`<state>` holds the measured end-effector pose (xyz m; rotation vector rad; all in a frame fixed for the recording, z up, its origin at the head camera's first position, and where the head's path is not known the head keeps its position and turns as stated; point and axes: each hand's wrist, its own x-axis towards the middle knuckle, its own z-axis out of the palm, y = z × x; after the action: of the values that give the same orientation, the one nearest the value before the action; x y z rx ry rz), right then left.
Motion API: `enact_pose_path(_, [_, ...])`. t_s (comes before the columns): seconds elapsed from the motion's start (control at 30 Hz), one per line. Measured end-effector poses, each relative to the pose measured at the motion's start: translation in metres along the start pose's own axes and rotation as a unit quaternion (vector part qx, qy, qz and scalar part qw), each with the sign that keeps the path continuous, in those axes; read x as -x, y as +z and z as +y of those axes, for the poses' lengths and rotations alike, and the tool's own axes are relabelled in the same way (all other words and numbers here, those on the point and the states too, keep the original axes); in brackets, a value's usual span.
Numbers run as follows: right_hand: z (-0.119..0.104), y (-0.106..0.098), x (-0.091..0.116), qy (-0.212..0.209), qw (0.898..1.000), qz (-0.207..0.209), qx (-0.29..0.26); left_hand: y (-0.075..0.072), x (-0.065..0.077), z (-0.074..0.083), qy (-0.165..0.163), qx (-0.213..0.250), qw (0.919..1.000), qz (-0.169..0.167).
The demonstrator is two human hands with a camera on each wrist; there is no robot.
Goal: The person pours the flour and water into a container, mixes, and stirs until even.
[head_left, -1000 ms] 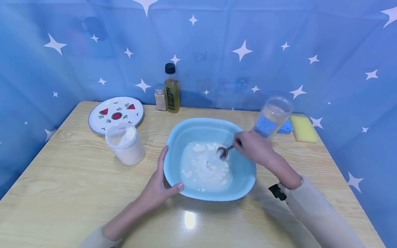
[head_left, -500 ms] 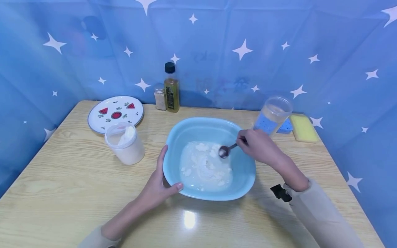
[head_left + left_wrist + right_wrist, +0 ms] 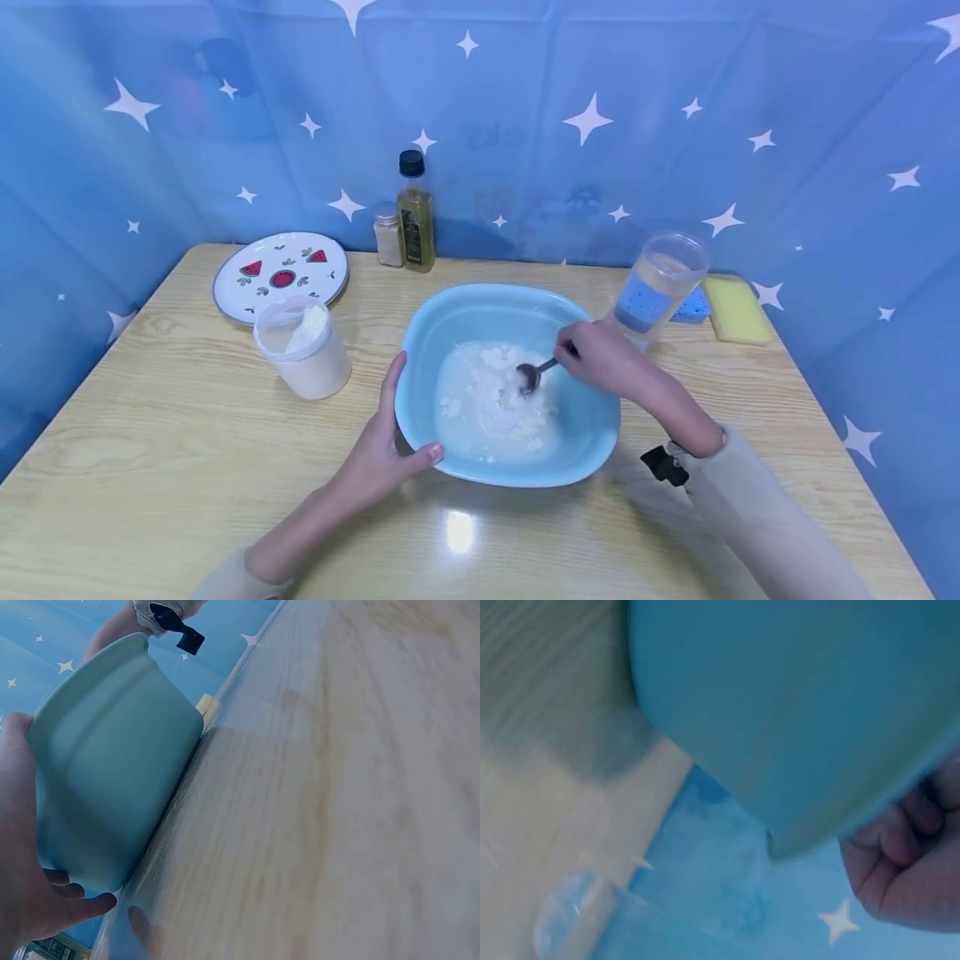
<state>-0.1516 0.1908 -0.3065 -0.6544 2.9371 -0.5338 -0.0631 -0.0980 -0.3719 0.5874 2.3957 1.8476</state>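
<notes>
Watermelon-patterned plate (image 3: 282,268), black-capped bottle (image 3: 417,227) beside small jar (image 3: 388,240), yellow sponge (image 3: 737,312)

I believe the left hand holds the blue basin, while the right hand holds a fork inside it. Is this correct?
Not a fork: the head view shows a round-ended spoon in the right hand, inside the basin. The left hand does hold the blue basin.

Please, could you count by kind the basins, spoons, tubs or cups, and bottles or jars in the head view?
Basins: 1 (blue basin)
Spoons: 1 (dark spoon)
Tubs or cups: 2 (white tub, clear cup)
Bottles or jars: 2 (dark-capped bottle, small jar)
Total: 6
</notes>
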Motion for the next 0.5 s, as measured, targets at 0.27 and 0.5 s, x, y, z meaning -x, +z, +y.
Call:
enact_pose_path(0.27, [0.003, -0.007, 0.004, 0.019, 0.998, 0.039, 0.039, -0.001, 0.0, 0.002, -0.007, 0.001, 1.0, -0.003])
enact_pose_path(0.5, [-0.005, 0.003, -0.004, 0.007, 0.997, 0.042, 0.063, -0.002, 0.0, 0.002, 0.001, -0.001, 1.0, 0.001])
